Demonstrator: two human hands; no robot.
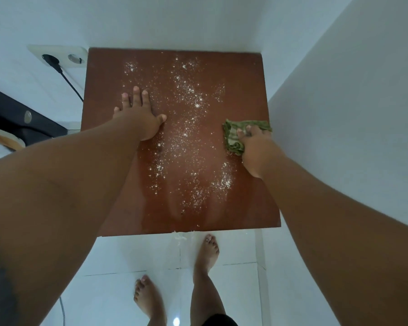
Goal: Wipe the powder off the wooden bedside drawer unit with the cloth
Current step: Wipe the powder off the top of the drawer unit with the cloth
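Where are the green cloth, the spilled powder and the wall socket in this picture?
green cloth (232, 137): head view, on its bunched left part beside the fingers.
powder (189, 95): head view, on a dense patch mid-top of the drawer unit.
wall socket (74, 58): head view, on its empty right outlet.

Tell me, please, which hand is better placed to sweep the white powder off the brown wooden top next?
The right hand: it already presses the crumpled green cloth onto the brown wooden top, just right of the white powder. The left hand lies flat and bare, bracing on the wood.
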